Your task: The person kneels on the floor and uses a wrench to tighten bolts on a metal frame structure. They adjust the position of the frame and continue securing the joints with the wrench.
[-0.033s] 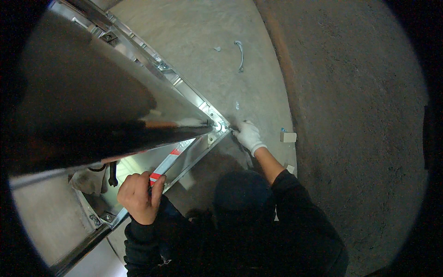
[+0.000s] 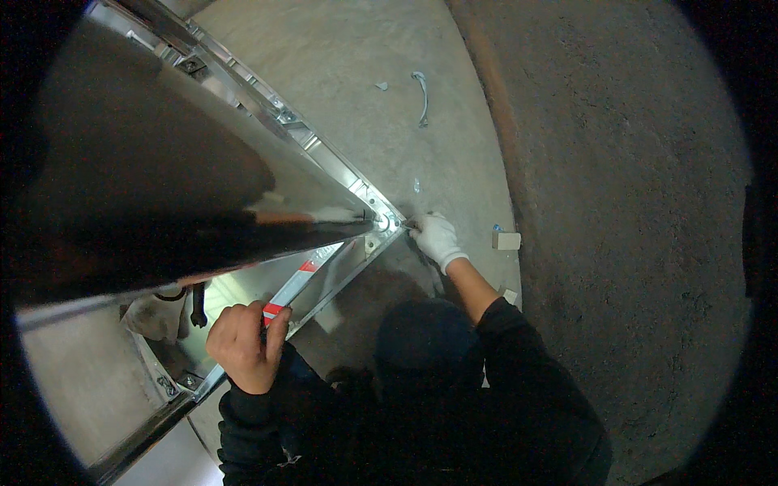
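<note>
My bare left hand [image 2: 247, 344] is closed around a silver metal bar [image 2: 296, 279] with red bands, part of a shiny metal frame. My right hand [image 2: 438, 240] wears a white glove and is at the outer corner [image 2: 387, 219] of that frame. Its fingers are pinched together beside the corner; a small thin piece shows between them and the metal, too small to name. A tall, glossy dark post [image 2: 203, 186] rises from the corner and fills much of the left side.
Inside the frame lie a dark wrench [image 2: 198, 305] and a pale cloth or glove [image 2: 156, 317]. A small beige block [image 2: 506, 240] is on the concrete floor to the right, by a darker rough strip [image 2: 624, 202]. A grey strip of scrap [image 2: 422, 99] lies farther off.
</note>
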Motion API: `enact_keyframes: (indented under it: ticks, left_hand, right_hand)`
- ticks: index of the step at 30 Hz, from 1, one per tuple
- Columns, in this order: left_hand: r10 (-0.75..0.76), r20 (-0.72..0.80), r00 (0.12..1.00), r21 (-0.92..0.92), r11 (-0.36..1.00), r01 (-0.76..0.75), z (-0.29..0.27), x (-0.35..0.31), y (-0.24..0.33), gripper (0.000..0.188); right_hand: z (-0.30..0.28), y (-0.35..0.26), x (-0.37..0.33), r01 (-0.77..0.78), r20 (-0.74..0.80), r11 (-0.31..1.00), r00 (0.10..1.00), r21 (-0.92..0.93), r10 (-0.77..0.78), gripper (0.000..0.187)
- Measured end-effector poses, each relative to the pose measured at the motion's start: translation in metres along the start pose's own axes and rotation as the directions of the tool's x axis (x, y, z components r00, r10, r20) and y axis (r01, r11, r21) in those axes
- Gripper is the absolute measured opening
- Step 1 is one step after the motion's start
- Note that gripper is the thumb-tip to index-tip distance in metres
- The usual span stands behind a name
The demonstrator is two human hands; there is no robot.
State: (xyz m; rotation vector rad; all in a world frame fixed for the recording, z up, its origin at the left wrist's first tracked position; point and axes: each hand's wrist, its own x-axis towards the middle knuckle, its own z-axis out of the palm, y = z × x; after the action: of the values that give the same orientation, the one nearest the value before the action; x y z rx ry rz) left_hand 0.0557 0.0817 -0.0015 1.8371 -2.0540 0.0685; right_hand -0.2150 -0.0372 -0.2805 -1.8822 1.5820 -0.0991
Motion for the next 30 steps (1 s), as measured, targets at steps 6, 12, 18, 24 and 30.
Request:
enact_keyframes:
  ticks: [6,12,18,24,30]
  left_hand:
    - [0.007,-0.020,1.000,-0.011,1.000,-0.007,0.002,0.000,-0.001,0.027]
    - [0.001,-0.019,1.000,0.005,1.000,-0.001,0.001,-0.001,-0.001,0.027]
    - [0.014,-0.019,1.000,0.005,1.000,-0.014,0.001,0.000,-0.001,0.027]
    - [0.005,-0.018,1.000,0.020,1.000,-0.004,0.001,-0.001,-0.002,0.028]
    - [0.003,-0.014,1.000,0.013,1.000,-0.002,0.000,0.000,0.000,0.028]
  right_hand:
    - [0.002,-0.001,0.007,-0.074,0.040,0.995,0.997,0.065,0.072,0.032]
    - [-0.010,-0.014,0.007,0.000,0.003,0.992,1.000,0.127,-0.001,0.032]
    - [-0.002,-0.005,0.013,0.044,0.059,0.996,0.997,0.075,-0.049,0.031]
    - [-0.002,-0.012,0.010,0.029,0.065,0.999,0.997,0.045,-0.032,0.029]
    - [0.002,-0.012,0.013,0.015,0.072,1.000,0.997,-0.009,-0.015,0.026]
